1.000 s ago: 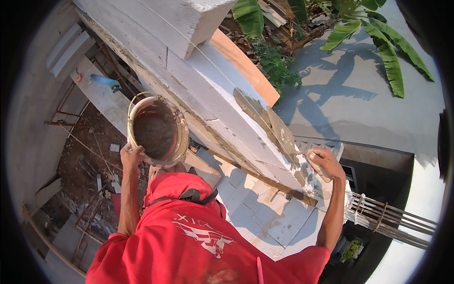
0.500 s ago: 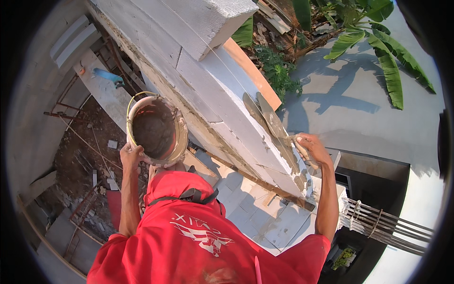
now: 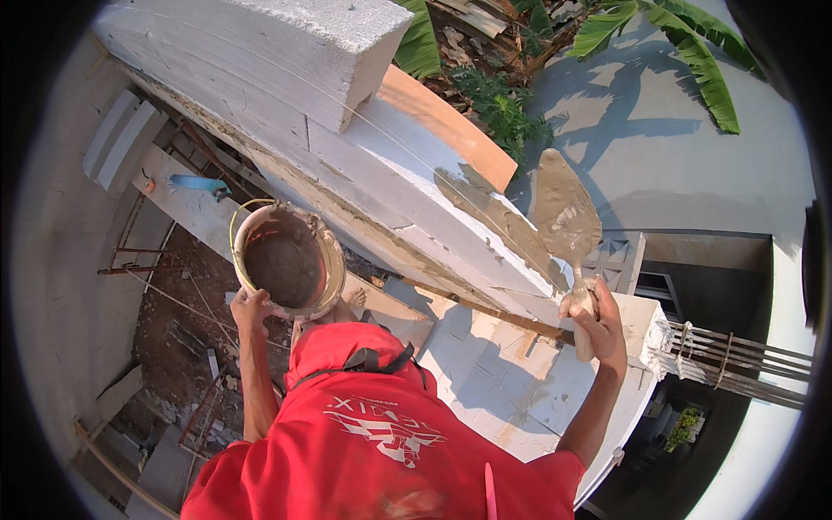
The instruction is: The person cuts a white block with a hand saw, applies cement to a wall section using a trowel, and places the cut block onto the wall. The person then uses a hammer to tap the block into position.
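Grips bucket (image 3: pixel 334 267) left of centre in partly hidden left hand (image 3: pixel 250 310) and trowel (image 3: pixel 567 212) right of centre in right hand (image 3: pixel 601 328), and wears white-lettered shirt (image 3: pixel 347 472) cut off at the frame's lower edge.

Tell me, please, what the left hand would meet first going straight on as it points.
The bucket, which the left hand holds, seems first in line; past it, depth is unclear.
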`<state>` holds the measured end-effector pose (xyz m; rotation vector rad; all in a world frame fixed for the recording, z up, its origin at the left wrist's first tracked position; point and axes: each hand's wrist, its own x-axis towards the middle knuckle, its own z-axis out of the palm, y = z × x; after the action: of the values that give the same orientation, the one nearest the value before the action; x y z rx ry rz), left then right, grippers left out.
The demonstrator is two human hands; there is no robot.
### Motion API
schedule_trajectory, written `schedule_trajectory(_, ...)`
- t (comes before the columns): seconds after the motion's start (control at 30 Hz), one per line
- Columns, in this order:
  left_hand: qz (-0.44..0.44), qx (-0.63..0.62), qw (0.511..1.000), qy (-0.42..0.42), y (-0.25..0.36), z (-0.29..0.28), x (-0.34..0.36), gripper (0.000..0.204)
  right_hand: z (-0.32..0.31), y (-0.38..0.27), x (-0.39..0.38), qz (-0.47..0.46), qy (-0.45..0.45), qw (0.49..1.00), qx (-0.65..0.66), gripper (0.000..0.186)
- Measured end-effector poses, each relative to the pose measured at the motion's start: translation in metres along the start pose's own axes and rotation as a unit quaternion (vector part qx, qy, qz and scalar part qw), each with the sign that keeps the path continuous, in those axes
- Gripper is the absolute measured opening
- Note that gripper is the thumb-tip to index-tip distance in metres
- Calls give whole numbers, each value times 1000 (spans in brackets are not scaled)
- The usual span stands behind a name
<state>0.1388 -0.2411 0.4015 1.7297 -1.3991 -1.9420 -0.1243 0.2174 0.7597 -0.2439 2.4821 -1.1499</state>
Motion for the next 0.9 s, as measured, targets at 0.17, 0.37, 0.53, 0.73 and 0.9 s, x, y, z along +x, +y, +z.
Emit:
schedule_trajectory(0.17, 22, 39, 998, -35, 18, -3, 21, 21, 94, 28, -69, 119, -137, 981, 75, 40)
schedule_trajectory(0.37, 35, 44, 994, -92, 32, -1, 51, 21, 217, 73, -46, -24, 123, 991, 39, 41)
schedule_trajectory(0.53, 41, 80, 988, -129, 50, 2, 62, 20, 300, 95, 46, -68, 342, 920, -179, 36)
schedule_trajectory(0.73, 26, 65, 987, -143, 69, 11, 75, 20, 371, 127, 1, -23, 306, 941, -142, 36)
schedule_trajectory(0.9, 32, 69, 982, -171, 68, 12, 90, 15, 355, 98, -23, -41, 317, 938, -135, 35)
